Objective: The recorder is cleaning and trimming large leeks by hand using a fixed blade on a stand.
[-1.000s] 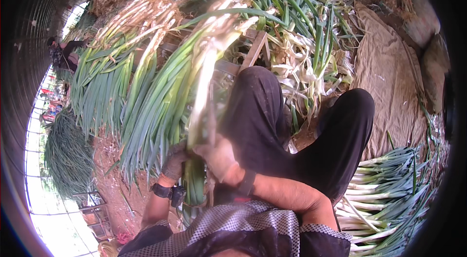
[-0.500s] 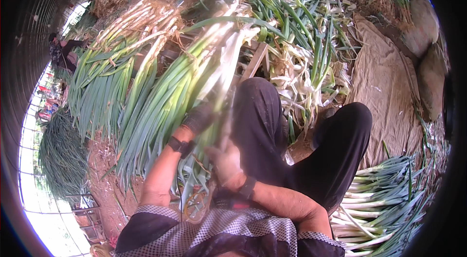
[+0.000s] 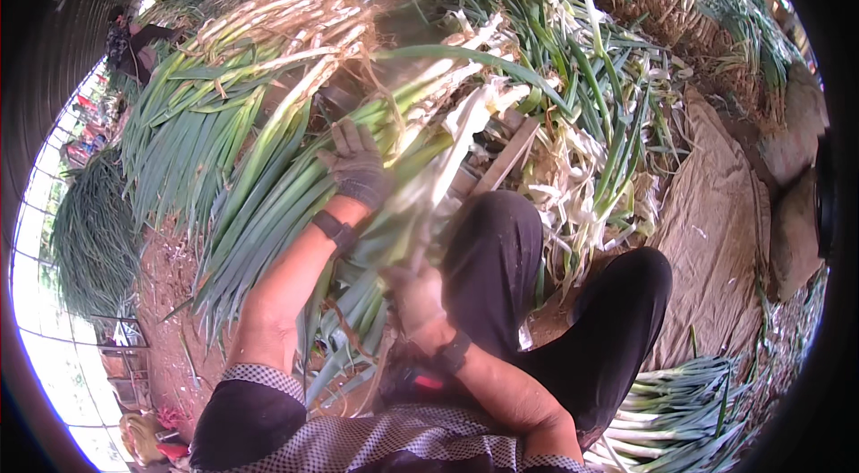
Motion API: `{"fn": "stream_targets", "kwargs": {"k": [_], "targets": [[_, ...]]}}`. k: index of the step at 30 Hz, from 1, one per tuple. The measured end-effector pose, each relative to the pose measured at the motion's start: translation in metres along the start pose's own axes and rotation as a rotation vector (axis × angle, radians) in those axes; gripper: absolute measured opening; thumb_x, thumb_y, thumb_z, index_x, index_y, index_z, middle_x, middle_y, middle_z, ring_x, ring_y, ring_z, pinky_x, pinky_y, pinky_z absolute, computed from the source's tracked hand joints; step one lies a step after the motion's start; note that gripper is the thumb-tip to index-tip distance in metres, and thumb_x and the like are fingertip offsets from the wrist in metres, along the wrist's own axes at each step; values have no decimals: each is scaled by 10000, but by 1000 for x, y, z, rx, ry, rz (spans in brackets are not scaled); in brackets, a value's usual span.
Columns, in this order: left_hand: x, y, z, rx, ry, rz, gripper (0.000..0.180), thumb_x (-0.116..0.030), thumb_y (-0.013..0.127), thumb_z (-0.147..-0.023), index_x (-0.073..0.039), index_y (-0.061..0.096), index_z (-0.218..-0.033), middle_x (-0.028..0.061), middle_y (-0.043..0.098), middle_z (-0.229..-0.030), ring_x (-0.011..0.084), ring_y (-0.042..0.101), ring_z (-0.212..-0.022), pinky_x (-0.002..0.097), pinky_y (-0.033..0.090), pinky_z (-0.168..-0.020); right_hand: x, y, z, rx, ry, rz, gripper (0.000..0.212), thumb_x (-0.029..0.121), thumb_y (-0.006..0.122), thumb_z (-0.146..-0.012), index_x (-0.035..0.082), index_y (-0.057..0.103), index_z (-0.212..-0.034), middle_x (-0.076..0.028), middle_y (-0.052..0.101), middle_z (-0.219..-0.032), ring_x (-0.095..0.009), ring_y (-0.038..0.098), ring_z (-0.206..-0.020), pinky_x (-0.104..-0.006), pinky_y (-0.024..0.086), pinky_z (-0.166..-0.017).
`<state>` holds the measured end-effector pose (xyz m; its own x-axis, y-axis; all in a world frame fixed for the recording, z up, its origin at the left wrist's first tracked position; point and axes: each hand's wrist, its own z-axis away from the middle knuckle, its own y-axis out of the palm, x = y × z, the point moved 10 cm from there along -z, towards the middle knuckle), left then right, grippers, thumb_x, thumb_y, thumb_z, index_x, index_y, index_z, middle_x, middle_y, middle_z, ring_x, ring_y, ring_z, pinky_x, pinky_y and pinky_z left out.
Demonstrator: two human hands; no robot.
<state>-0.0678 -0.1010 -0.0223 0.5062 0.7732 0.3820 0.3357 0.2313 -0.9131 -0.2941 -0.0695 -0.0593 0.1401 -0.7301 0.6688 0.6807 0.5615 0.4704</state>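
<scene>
in the head view, your left hand (image 3: 356, 164), gloved in grey, is palm down with its fingers spread over the long green onions (image 3: 259, 213); you can't tell from here how firmly it touches them. these onions lie slantwise across the middle and left, their pale, rooty ends away from you and their leaves trailing down toward you. your right hand (image 3: 416, 298) is near your knee, below and to the right of the left one. it is blurred and looks curled, but what it pinches, if anything, you cannot tell. a pale stalk (image 3: 465, 128), sharp at its far end and smeared at its near end, slants down toward that hand.

just beyond your black trousers (image 3: 497, 240) is a wooden bar (image 3: 507, 156), and to its right a heap of stripped leaves (image 3: 582, 151). a brown cloth (image 3: 707, 240) is spread farther right. at the lower right, a row of clean onions (image 3: 680, 406) lies with white shanks to the left and leaves to the right.
</scene>
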Motion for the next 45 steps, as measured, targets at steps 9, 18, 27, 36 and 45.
{"fn": "stream_targets", "kwargs": {"k": [9,18,27,36,45], "targets": [[58,10,-81,15,-103,-57,888,-555,592,-791,-85,266,-1470,191,170,-1536,413,186,-1397,667,253,-1024,-8,-3,-12,14,-200,43,349,133,679,-812,-32,525,-1078,-61,541,-740,-147,477,-471,-299,428,-407],[5,-6,-19,-346,154,121,780,-491,630,-760,-43,395,-1353,177,389,-1384,377,353,-1275,594,359,-944,-10,4,-6,74,-74,141,337,96,686,-796,-47,539,-1063,-72,565,-759,-161,546,-627,-304,469,-575],[-24,33,-43,75,101,168,571,-297,690,-751,-21,469,-1199,241,559,-1098,385,559,-1023,464,462,-872,2,10,-3,86,-13,130,275,99,696,-775,-42,581,-981,-61,574,-725,-162,520,-624,-310,437,-586],[-61,-62,28,274,218,722,586,-418,680,-740,-1,579,-1140,266,629,-1022,392,612,-971,457,470,-844,-4,-22,4,-76,-127,95,299,176,722,-768,-33,568,-915,-102,611,-756,-194,556,-652,-333,465,-636],[-45,-71,8,117,455,318,295,-310,583,-827,-21,639,-849,257,617,-807,414,601,-776,495,478,-711,9,-5,20,76,-151,-4,217,94,695,-764,-11,543,-879,-14,531,-708,-114,500,-602,-286,410,-527]]}}
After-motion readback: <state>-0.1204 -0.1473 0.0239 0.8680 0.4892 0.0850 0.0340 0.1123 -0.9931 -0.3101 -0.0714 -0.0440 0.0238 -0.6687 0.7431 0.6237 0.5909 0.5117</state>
